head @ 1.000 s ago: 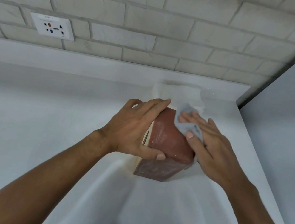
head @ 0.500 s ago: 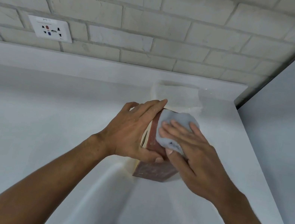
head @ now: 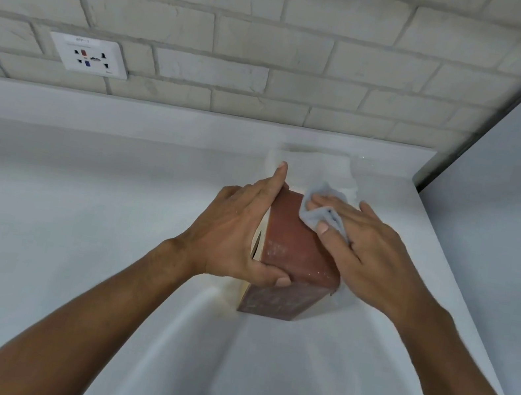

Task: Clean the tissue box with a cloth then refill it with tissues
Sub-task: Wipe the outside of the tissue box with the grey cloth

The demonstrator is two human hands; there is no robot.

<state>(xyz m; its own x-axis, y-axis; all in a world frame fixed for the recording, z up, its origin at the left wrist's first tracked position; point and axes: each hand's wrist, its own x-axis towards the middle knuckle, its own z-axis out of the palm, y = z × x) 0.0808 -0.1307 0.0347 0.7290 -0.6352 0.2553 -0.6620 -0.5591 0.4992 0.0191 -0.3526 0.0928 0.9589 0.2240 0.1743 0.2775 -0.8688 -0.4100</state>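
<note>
One white counter (head: pixel 74 216), pale brick wall (head: pixel 279 44), socket (head: pixel 89 55), tissue box (head: pixel 293 241), cloth (head: pixel 333 218)

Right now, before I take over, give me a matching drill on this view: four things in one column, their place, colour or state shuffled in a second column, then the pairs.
Column one:
1. tissue box
2. cloth
3. wall socket
4. left hand

Column two:
A. set in the brick wall, upper left of the view
B. held by the right hand against the box
C. reddish-brown, standing on the white counter
D. gripping the box from its side

Pairs: 1-C, 2-B, 3-A, 4-D
</note>
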